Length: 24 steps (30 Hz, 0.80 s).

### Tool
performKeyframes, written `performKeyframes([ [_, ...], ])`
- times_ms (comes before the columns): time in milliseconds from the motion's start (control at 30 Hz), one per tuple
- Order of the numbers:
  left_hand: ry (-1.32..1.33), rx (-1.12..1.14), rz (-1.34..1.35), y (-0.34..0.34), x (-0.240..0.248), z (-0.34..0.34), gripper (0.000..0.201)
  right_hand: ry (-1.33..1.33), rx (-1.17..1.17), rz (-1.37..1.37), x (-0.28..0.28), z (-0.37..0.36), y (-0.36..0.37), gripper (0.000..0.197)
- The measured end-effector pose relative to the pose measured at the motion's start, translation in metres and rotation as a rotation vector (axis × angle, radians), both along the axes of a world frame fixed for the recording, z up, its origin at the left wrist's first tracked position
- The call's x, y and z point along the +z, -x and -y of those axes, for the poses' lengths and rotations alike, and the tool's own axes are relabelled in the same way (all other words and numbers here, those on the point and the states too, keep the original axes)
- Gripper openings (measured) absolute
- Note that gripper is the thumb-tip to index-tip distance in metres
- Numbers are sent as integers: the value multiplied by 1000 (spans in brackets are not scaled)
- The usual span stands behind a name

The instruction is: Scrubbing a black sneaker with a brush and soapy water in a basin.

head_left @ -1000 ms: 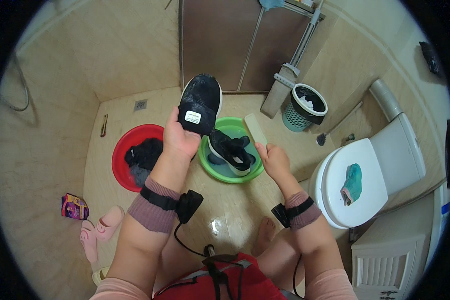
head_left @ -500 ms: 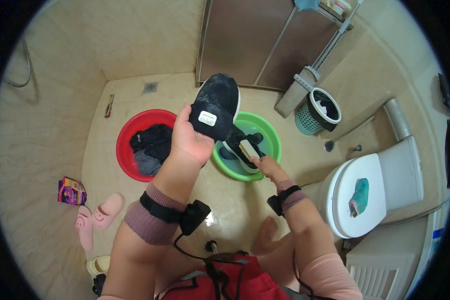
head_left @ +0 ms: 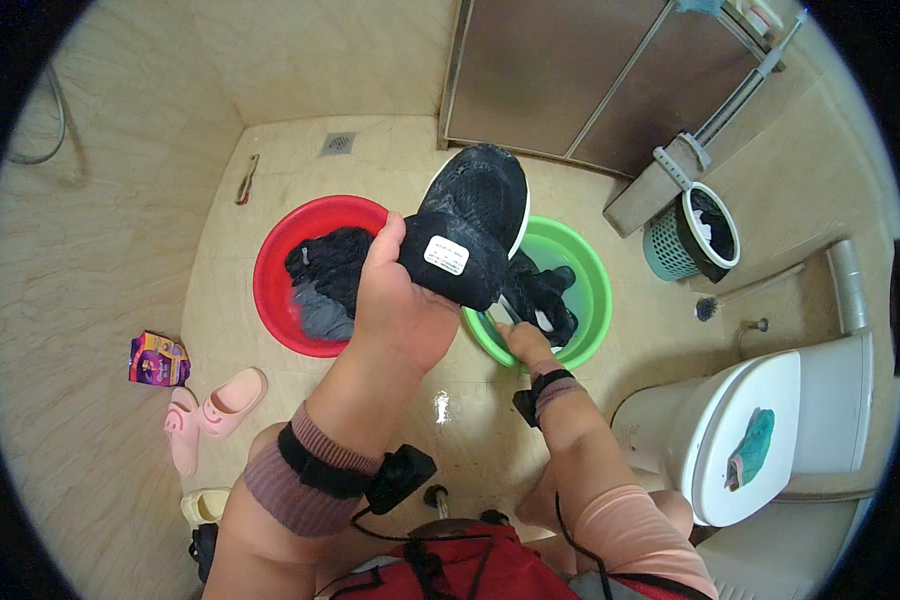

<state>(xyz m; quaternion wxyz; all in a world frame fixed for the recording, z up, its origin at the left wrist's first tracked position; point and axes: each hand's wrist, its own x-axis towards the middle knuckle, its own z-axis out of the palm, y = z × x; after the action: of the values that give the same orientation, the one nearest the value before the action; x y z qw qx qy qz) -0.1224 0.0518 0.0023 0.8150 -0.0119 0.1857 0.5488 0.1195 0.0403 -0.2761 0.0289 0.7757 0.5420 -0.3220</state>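
Observation:
My left hand (head_left: 405, 315) is wrapped round a black shoe (head_left: 478, 195) with a white sole edge, held up between the two basins. White residue streaks its upper, and a white label shows near my fingers. Lower and to the right, my right hand (head_left: 528, 343) is closed on a pale scrubbing brush (head_left: 501, 313), mostly hidden beside the raised shoe. That hand is over the near rim of a green basin (head_left: 602, 300). Dark wet items (head_left: 545, 290), at least one seeming to be another shoe, lie in the basin's water.
A red basin (head_left: 270, 310) with dark clothes is at left. Pink slippers (head_left: 232, 402) and a purple packet (head_left: 160, 358) lie by the left wall. At right are a toilet (head_left: 705, 470) with a teal cloth (head_left: 755, 445) on its lid and a lined bin (head_left: 670, 248).
The view has shifted, so the room appears moved. My right hand and the brush have drawn closer to the raised shoe, and the brush is now more hidden. My left hand still holds the shoe.

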Motion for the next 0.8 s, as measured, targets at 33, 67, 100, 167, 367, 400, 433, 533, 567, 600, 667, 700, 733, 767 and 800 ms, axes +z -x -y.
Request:
performKeyframes([
  [33, 1, 23, -48, 2, -2, -2, 43, 8, 7, -8, -3, -1, 0, 67],
  [67, 6, 29, -53, 3, -3, -3, 43, 19, -3, 7, -4, -2, -2, 66],
  [100, 15, 45, -65, 4, -3, -5, 43, 30, -14, 22, -6, -2, -5, 65],
  [167, 29, 66, -82, 6, -2, -7, 43, 77, 35, 33, -10, -7, -9, 63],
  [367, 18, 52, 2, 21, 7, -5, 42, 193, 226, 118, -19, -5, -27, 53],
  [400, 36, 71, -26, 19, 12, -4, 42, 152, 242, 169, -26, -3, -38, 50],
  [433, 54, 88, -52, 17, 15, -4, 43, 151, 234, 182, -30, 1, -52, 50],
  [533, 27, 155, -118, 36, 12, -1, 45, 174, 230, 94, 9, 1, -1, 49],
  [567, 0, 132, -98, 29, 15, -1, 47, 169, 206, 125, 15, 5, -18, 49],
  [600, -14, 117, -70, 23, 14, -2, 47, 112, 153, 80, 16, 6, -31, 57],
  [667, -120, 89, 77, 12, 13, -5, 49, -34, 146, -26, 31, 8, -47, 69],
  [700, -58, 104, 60, 7, 19, -1, 52, -94, 114, -40, 47, 10, -47, 68],
  [733, -72, 98, 70, 1, 19, 3, 52, -105, 76, -52, 65, 8, -48, 67],
  [767, -90, 94, 80, -2, 18, 4, 51, -122, 40, -63, 91, 6, -46, 66],
  [800, -17, 99, 86, -5, 9, 1, 51, -238, 15, -54, 120, 8, -44, 64],
])
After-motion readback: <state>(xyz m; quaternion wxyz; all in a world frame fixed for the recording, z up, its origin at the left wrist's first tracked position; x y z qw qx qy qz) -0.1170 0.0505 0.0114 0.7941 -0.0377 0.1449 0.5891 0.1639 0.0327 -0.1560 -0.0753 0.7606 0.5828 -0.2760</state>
